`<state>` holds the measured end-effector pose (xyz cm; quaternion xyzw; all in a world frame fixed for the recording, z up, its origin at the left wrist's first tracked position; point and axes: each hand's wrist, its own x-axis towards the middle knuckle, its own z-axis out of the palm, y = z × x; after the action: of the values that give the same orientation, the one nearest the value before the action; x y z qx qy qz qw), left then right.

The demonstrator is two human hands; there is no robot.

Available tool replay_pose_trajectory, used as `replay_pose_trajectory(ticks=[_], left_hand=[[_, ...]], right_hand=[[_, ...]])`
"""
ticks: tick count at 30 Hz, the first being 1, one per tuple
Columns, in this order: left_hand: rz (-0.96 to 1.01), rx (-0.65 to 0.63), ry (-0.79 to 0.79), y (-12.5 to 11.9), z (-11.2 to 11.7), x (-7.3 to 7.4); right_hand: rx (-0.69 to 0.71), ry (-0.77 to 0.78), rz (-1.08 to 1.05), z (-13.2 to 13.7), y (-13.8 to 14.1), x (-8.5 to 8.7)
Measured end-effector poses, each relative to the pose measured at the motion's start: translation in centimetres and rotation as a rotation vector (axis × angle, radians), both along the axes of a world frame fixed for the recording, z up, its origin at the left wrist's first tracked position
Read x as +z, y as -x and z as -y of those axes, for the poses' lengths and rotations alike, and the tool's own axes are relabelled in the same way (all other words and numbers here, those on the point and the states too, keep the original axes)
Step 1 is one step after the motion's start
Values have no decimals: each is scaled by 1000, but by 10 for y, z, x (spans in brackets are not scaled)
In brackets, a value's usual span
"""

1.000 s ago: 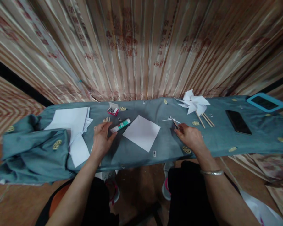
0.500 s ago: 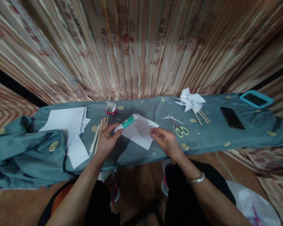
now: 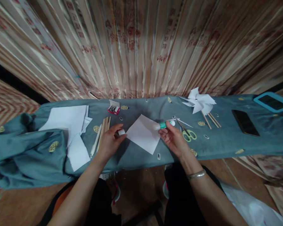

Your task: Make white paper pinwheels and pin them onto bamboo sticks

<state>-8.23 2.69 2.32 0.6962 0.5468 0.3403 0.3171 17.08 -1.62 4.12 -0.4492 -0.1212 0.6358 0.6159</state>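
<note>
Between thumb and fingers, my left hand [image 3: 110, 140] grips a small white cap [image 3: 121, 132]. My right hand [image 3: 174, 137] holds a green and white glue stick [image 3: 163, 125] sideways, its uncapped end pointing left. Below and between the hands, a white square of paper [image 3: 143, 135] lies on the cloth with a corner toward the back. The glue stick hangs over the paper's right corner; whether it touches cannot be seen. Close by on the right are scissors with yellow-green handles [image 3: 189, 135], beside thin white strips.
Left are stacked paper sheets [image 3: 63, 119], wooden sticks [image 3: 106, 123], a white pen [image 3: 96, 140] and an open red box of pins [image 3: 113, 108]. Right are a paper pinwheel [image 3: 199, 100] with sticks, a black phone [image 3: 245, 122] and a blue-framed tablet [image 3: 273, 102]. A curtain [image 3: 136, 56] hangs behind.
The glue stick has passed from my left hand to my right and its cap is off, now in my left hand. The view has shifted slightly left.
</note>
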Motion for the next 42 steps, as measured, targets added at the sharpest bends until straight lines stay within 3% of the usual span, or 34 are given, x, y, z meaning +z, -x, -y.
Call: replay_pose_trajectory(ticks=[2, 5, 9, 12, 16, 20, 23, 27, 31, 37, 42], left_hand=[[-185, 49, -92, 8, -17, -7], [-344, 24, -165, 13, -35, -18], [-347, -42, -193, 16, -43, -27], [-339, -46, -222, 15, -43, -24], [-340, 7, -414, 1, -30, -11], [-331, -272, -507, -28, 0, -9], [-383, -417, -496, -47, 21, -20], [-415, -461, -474, -55, 32, -32], [-283, -421, -384, -52, 28, -28], [-122, -243, -239, -53, 21, -11], [-116, -246, -207, -61, 22, -17]], right_hand=[[51, 23, -66, -7, -3, -5], [176, 18, -177, -15, -3, -11], [262, -1, -299, -23, -3, -15], [257, 5, -338, -27, -3, -19], [175, 1, -168, -30, -1, -22], [91, -59, 178, -30, -1, -24], [101, -38, 232, -29, -3, -26], [149, 87, -20, -27, -6, -25], [229, 56, -132, -25, -4, -21], [330, -58, -157, -21, 8, -17], [331, -56, -199, -18, 15, -16]])
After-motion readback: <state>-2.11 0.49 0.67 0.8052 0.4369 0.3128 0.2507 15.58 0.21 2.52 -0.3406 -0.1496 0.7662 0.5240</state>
